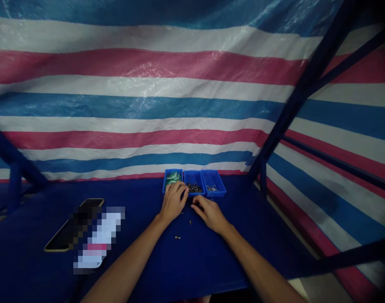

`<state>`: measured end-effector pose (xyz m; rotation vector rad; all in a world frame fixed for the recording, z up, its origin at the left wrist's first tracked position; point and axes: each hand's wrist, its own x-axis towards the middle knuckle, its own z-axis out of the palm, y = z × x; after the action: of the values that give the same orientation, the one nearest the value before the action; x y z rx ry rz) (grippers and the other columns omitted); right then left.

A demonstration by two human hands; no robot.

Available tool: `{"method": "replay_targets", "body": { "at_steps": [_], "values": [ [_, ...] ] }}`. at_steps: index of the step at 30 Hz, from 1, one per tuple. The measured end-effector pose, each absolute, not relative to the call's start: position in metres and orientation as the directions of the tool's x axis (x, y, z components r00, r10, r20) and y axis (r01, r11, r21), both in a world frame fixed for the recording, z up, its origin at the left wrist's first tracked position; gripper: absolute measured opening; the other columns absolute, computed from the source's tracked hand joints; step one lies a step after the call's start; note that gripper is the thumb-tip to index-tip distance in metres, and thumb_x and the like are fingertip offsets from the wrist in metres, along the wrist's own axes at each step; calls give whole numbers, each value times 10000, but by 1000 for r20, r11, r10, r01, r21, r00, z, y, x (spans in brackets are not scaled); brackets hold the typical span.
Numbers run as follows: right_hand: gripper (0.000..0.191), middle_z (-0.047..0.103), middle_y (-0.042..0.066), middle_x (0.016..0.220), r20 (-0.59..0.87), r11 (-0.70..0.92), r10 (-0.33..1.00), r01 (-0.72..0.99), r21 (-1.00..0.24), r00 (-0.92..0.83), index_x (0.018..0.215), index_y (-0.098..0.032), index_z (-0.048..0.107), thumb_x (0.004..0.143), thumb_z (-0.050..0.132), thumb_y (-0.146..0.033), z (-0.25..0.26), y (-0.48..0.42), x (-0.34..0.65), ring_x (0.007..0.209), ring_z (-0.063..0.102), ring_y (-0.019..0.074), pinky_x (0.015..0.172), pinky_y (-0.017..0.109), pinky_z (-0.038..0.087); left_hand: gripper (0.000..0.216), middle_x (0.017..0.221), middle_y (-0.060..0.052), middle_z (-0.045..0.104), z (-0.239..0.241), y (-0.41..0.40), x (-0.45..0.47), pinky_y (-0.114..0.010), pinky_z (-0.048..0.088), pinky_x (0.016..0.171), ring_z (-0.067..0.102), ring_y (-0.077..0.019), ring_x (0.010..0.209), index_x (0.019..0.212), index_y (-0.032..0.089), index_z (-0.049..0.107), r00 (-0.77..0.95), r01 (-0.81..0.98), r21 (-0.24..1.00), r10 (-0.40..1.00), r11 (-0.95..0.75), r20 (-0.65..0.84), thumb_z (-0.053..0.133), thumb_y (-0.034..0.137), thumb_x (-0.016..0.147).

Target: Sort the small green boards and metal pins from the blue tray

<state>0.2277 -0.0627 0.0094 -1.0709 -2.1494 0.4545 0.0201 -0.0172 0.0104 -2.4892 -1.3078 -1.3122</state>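
Note:
My left hand [174, 201] is in front of the left blue bin [163, 185], its fingers bent and partly over the bin's front edge. Its thumb and fingertips come together near the middle bin; whatever is between them is too small to make out. Just below the middle bin, my right hand [211, 213] is curled with thumb and forefinger close together, and their contents are hidden. Between my forearms lie a small brass-coloured fitting [177, 237] and another small brass-coloured piece [190, 221]. A thin small piece [181, 213] lies beside my left hand.
Dark metal pieces [195, 188] fill the middle bin; silvery pin-like pieces [213, 188] lie in the right bin [223, 193]. The left bin holds green-and-white packets [173, 176]. A phone [58, 235] and a blurred white object [100, 231] lie left. Blue frame bars [282, 122] and striped sheeting [148, 107] enclose the table.

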Motion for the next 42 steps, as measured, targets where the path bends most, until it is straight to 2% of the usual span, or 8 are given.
{"method": "replay_targets", "body": {
  "at_steps": [8,15,17,22,29,34,39,42],
  "values": [
    [232,726,79,1126,595,569,789,547,-614,-152,1223,-254,654,1100,492,-367,6,-54,232,964,706,232,914,369,566,199,1127,-55,701,12,-19,20,-423,452,982,663,-217,1098,1097,238,683,287,691,336,669,-640,685,485,259,1097],
    [274,705,99,1162,638,577,765,528,-623,-83,1281,-264,659,1110,456,-334,13,-52,235,1115,675,262,1028,433,527,194,1130,-57,703,11,-17,20,-429,461,978,663,-223,1099,1105,241,682,282,685,338,663,-646,693,489,263,1093],
    [237,700,91,1140,639,574,766,526,-627,-75,1217,-260,669,1105,473,-333,13,-52,234,1053,675,250,980,409,538,193,1131,-56,702,11,-17,20,-428,459,978,663,-221,1094,1101,240,683,285,684,336,661,-647,694,492,263,1092],
    [150,627,42,965,618,523,786,554,-648,-17,1050,-242,629,1072,551,-369,9,-52,233,730,575,181,763,333,521,197,1143,-56,699,11,-18,20,-428,452,982,658,-215,1099,1092,235,682,289,690,332,666,-643,688,487,258,1095],
    [118,597,34,1000,632,527,775,543,-654,8,1041,-238,616,1056,561,-342,12,-53,235,685,538,152,720,304,507,214,1137,-61,699,11,-18,21,-438,456,982,656,-222,1094,1099,237,685,289,688,330,662,-646,692,474,269,1101],
    [163,645,65,1069,635,532,772,543,-649,3,1076,-237,648,1065,534,-353,12,-53,235,686,564,159,716,318,514,200,1134,-55,696,12,-18,21,-432,462,985,660,-218,1088,1095,241,689,283,691,333,664,-642,692,490,262,1092],
    [245,679,24,862,568,473,823,536,-699,14,1167,-235,684,1074,525,-397,11,-54,236,637,609,175,671,315,520,204,1134,-59,697,11,-17,21,-437,460,988,661,-219,1086,1096,239,684,285,691,328,660,-644,695,481,262,1096],
    [270,714,56,958,570,478,822,532,-699,10,1165,-237,699,1085,505,-407,11,-54,236,699,661,192,670,320,541,201,1137,-58,697,10,-17,21,-436,458,990,663,-217,1085,1099,237,682,287,691,327,660,-645,694,483,262,1097]
  ]
}}
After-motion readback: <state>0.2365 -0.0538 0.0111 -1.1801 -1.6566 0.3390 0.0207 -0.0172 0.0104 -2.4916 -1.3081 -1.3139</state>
